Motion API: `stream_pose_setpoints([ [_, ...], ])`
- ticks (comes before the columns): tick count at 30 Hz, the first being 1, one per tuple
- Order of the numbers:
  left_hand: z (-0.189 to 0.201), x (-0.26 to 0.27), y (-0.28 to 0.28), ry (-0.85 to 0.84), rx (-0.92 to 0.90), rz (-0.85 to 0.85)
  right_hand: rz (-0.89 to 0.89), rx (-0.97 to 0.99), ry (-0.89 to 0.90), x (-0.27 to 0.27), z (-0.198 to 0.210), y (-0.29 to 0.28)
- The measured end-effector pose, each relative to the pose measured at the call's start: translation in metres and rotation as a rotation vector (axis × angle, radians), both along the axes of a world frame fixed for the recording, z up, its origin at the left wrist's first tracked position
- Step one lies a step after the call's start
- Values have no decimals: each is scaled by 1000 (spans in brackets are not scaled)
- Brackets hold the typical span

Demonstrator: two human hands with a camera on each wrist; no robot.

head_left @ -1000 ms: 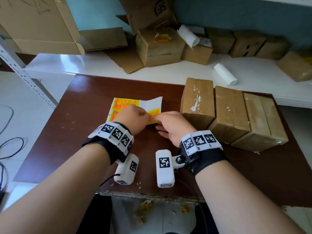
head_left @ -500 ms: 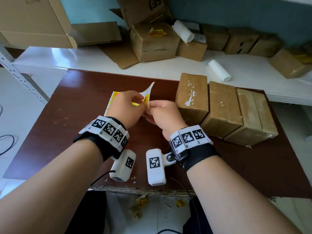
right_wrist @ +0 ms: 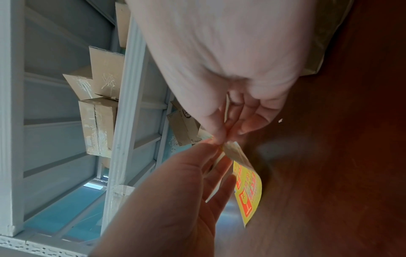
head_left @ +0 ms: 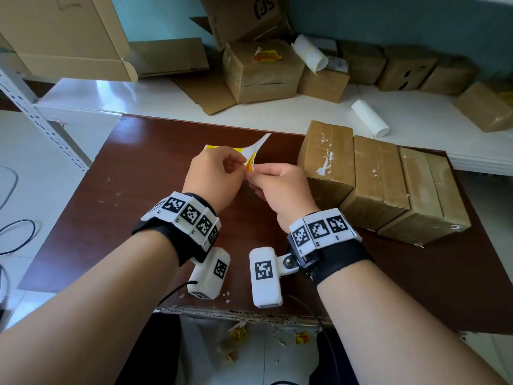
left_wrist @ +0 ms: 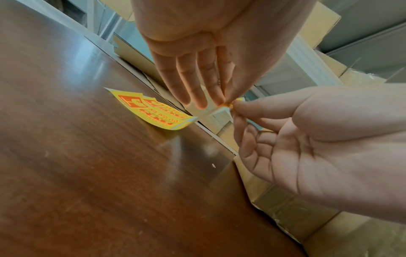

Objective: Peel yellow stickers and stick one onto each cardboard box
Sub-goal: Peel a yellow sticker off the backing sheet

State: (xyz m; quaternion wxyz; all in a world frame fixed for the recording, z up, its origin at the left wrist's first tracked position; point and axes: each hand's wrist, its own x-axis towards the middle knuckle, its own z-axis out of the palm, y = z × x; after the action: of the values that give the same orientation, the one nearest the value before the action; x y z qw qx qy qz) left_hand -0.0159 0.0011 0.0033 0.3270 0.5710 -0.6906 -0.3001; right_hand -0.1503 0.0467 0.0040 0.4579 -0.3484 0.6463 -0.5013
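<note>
A yellow sticker sheet (head_left: 251, 159) was pinched at one corner between the left hand (head_left: 213, 176) and right hand (head_left: 280, 187), lifted above the brown table (head_left: 133, 190). Three taped cardboard boxes (head_left: 372, 179) sat just to the right.

Yellow sticker sheet (head_left: 251, 158) lifted off table (corner curling); three cardboard boxes (head_left: 380, 179) alongside.

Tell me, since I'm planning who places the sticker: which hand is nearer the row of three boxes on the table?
Right. The right hand is just beside the nearest box of the row; the left hand is farther off, beyond the sticker sheet both pinch.
</note>
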Motion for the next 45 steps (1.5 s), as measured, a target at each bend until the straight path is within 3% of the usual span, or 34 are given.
stream_pose_setpoints([
  [5, 1, 1, 1, -58, -14, 47, 15, -8, -57, -1, 1, -2],
  [17, 4, 1, 2, 72, -33, 78, 45, -25, -139, -2, 0, -4],
  [31, -2, 2, -1, 99, 3, 10, 36, 21, -145, 3, -5, -6],
  [45, -1, 0, 3, 76, -28, 33, 19, -88, -148, 5, -3, -4],
])
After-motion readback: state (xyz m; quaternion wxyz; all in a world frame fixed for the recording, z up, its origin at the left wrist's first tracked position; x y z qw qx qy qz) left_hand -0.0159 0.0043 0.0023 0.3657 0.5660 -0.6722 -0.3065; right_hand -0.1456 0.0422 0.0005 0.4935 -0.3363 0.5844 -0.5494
